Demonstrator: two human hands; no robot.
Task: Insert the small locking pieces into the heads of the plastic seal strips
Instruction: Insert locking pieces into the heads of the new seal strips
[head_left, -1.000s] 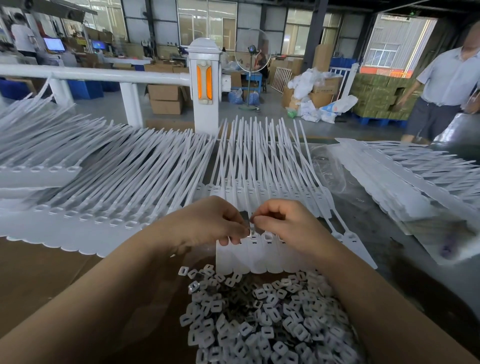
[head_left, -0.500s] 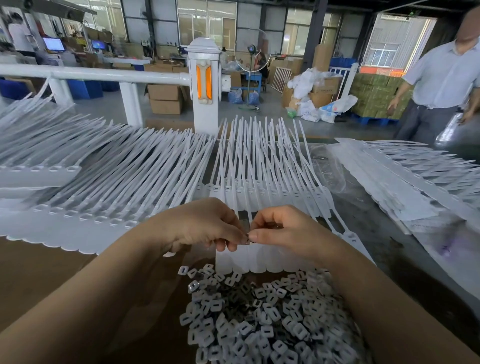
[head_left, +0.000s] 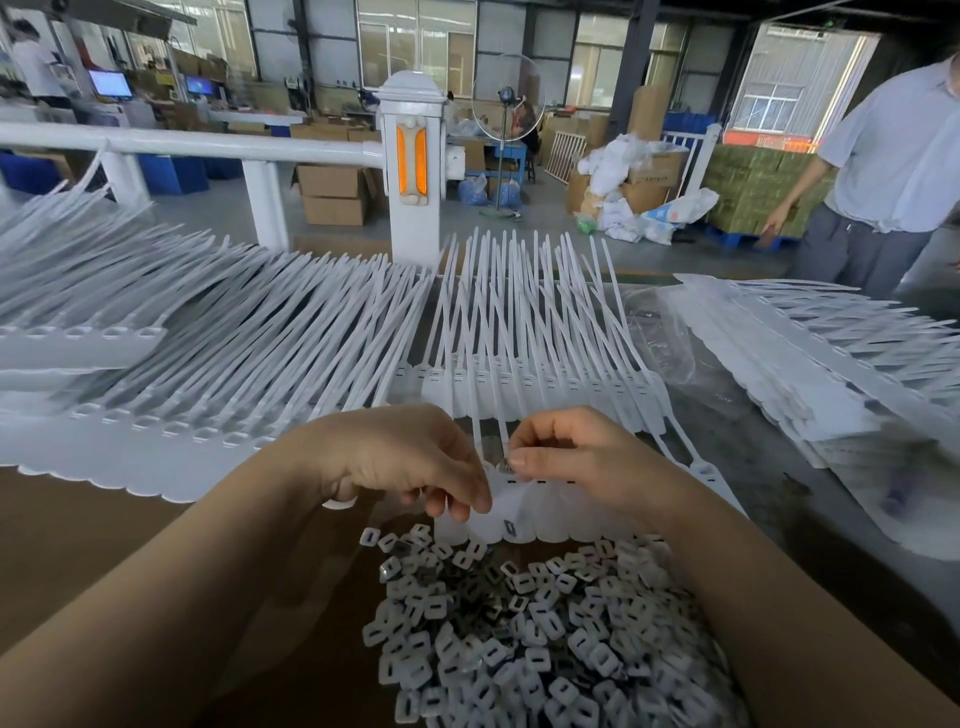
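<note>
White strip head just under both pinches; right hand pinches small locking piece, left hand pinches head beside it; piece may tip, slip out, drop into pile below if pushed crooked

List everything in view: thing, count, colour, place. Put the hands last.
seal strips: many, white, fanned in sheets across the table
locking pieces: a heap, white and grey, nearest the camera
clear bag: one, right of the middle sheet
post: one, white with orange strips, behind the table
rail: one, white, left of the post
fan: one, standing, on the floor behind
boxes: several, brown, on the floor
bystander: one, pale shirt, far right
left hand: holds the front sheet
right hand: pinches a piece at a strip head
</note>
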